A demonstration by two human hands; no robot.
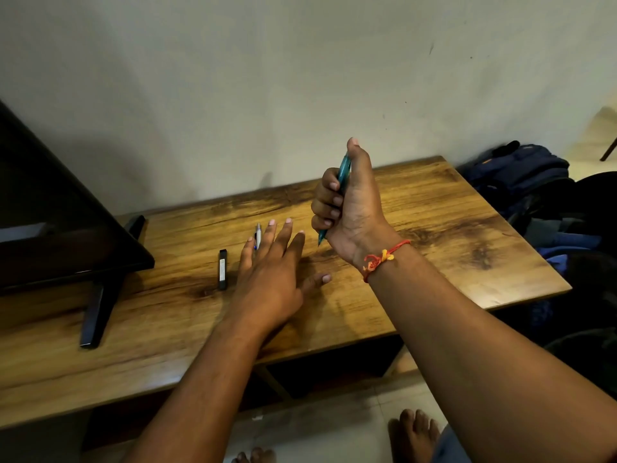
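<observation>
Fingers (329, 198) of our right hand (354, 212) are curled tight, all 4 wrapped round a teal pen (344, 168), and the thumb lies straight up along its barrel. We hold the pen nearly upright in the fist, raised above the wooden table (434, 228). Its upper end shows beside the thumb and its tip pokes out below the little finger, pointing down at the tabletop. A red thread (384, 257) circles that wrist. Our left hand (270, 272) is spread palm down low over the table, its fingers straight and apart, gripping nothing. A white pen (258, 233) lies on the table and shows between its little and ring fingers; we cannot tell whether they touch it. 1 black stick (222, 269) lies just left of that hand, apart from it.
</observation>
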